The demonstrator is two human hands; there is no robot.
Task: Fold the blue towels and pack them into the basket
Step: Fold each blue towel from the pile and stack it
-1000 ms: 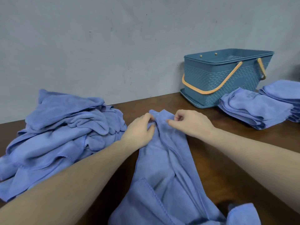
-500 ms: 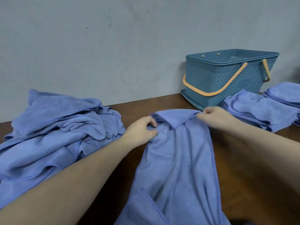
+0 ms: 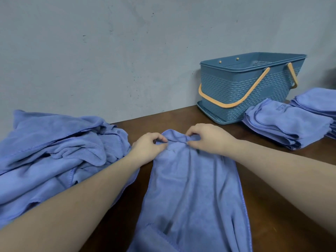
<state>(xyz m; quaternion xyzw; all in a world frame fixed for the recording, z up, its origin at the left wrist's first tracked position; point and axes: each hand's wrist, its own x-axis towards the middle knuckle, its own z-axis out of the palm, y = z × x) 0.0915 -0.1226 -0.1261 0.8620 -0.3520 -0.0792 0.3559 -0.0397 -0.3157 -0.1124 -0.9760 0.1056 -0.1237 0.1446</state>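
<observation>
I see the towel (image 3: 192,188) lying lengthwise down the middle of the table (image 3: 272,206), its far edge pinched by my left hand (image 3: 148,148) and right hand (image 3: 209,139), thumbs and fingers curled tight on the cloth, close together. The basket (image 3: 236,91) stands at two o'clock against the wall, folded stacks (image 3: 287,124) just beside it at three, a loose pile (image 3: 54,151) at nine.

A dark wooden table (image 3: 283,180) carries a loose towel heap (image 3: 51,153) at left, a spread towel (image 3: 192,193) at lower centre, a blue basket (image 3: 241,91) and folded towel stacks (image 3: 289,124) at right.
</observation>
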